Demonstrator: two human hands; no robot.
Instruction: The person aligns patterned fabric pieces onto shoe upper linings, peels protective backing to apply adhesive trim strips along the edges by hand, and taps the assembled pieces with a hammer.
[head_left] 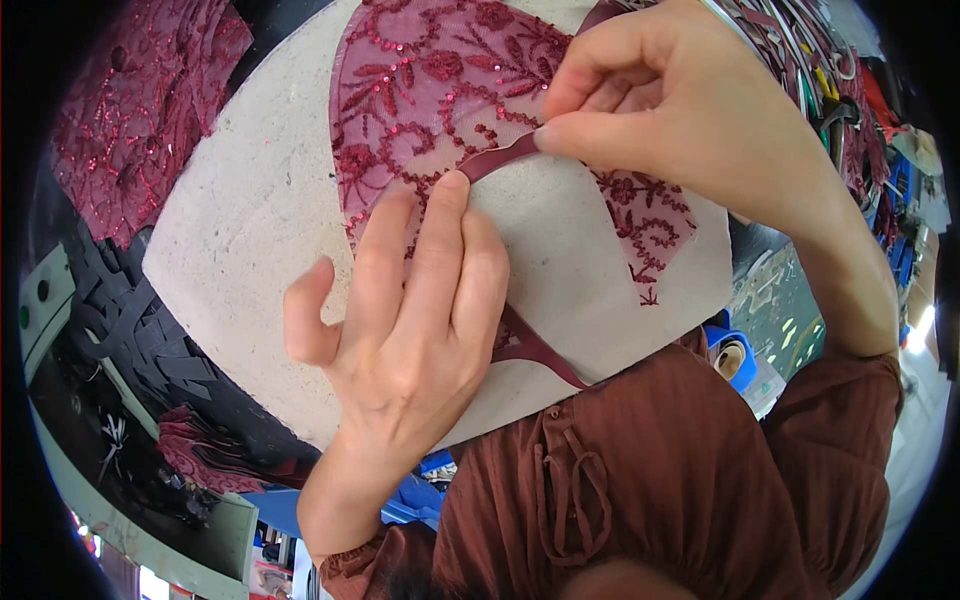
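A burgundy mesh piece (385, 130) with embroidered flowers and sequins lies on a pale, rough-surfaced board (240, 210). It curves round a cut-out, and its right arm tapers to a point. A narrow maroon strip (505, 155) follows the upper edge of that cut-out. My right hand (650, 115) pinches the strip's upper end between thumb and forefinger. My left hand (405, 300) lies over the piece's left side with fingers stretched out, one fingertip pressing the strip down. Below this hand, a forked maroon band (545, 355) reaches the board's near edge; its upper part is hidden.
More sequined burgundy fabric (150, 110) is piled at the far left. Several dark cut strips (130, 310) lie left of the board, above stacked burgundy pieces (200, 450). Bundled straps (790, 50) hang at the upper right. A blue container (737, 360) stands beyond the board's right corner.
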